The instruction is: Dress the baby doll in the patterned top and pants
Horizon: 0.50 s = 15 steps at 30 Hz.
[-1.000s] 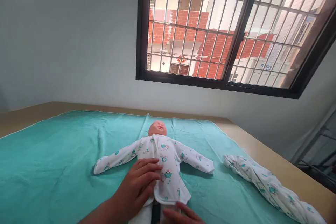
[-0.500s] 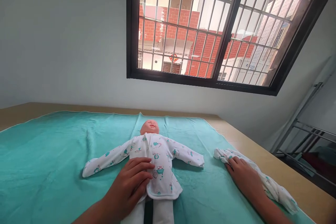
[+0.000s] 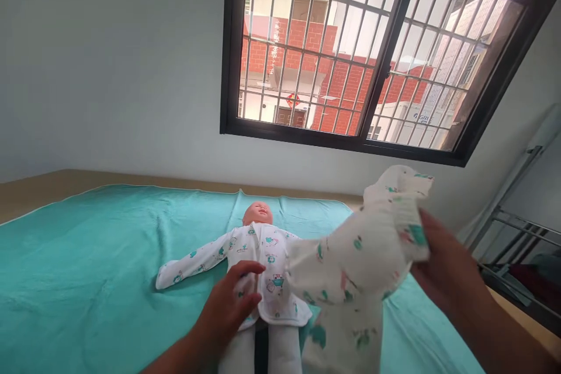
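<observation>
A baby doll lies on its back on a teal sheet, dressed in a white printed top with its arms spread. Its bare white legs point toward me. My left hand rests on the doll's belly at the top's hem, fingers lightly curled against the cloth. My right hand is closed on a second white printed garment, which it holds up in the air to the right of the doll, its loose end hanging down over the sheet.
The sheet covers a wooden platform set against a grey wall. A barred window is above. A metal frame stands at the far right beyond the platform's edge.
My right hand has lifted the printed garment from the sheet at the right and brought it up and left toward the doll. My left hand has stayed on the doll's belly.
</observation>
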Available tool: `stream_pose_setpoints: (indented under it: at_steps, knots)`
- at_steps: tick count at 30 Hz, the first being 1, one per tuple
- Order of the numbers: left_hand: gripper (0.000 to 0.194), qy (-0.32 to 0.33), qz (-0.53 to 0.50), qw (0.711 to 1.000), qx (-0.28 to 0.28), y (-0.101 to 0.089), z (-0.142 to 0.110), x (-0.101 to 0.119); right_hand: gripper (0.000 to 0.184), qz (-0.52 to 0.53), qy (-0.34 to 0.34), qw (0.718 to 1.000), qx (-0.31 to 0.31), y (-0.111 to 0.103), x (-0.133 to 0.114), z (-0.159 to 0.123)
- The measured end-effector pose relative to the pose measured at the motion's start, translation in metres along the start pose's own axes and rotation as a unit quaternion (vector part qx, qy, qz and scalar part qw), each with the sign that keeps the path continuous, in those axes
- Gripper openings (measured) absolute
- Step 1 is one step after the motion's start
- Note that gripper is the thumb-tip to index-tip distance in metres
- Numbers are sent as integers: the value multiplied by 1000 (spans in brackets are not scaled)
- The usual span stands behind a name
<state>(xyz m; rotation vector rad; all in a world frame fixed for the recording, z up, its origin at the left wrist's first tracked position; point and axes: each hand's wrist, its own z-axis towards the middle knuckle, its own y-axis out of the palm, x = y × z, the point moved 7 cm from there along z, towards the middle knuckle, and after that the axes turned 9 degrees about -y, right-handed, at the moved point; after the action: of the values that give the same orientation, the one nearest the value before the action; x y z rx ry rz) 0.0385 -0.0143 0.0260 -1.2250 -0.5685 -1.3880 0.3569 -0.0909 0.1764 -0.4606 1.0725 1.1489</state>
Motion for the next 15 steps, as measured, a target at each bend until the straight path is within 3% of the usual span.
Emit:
stream_pose_setpoints:
  at_steps: [3,6,8,10,12,15]
  knots:
    - [49,17,-43,997,-55,13,-8,6,27,69,113,987,-86,55,16,-28]
    - [74,26,-108,990,-85,24,-16,14,23,53,186,971,-138,83,46,-51]
    - [93,19,-159,984,-73,27,-19,17,22,-11,138,981,-139,83,53,-49]
    - [100,21,-163,985,-51,28,-19,18,21,-90,32,989,-117,75,44,-40]
    - [86,44,-107,993,-29,27,-17,21,22,-120,-23,989,-87,65,31,-33]
    - [50,108,13,994,-11,23,-15,25,29,-42,59,996,-58,58,22,-34]
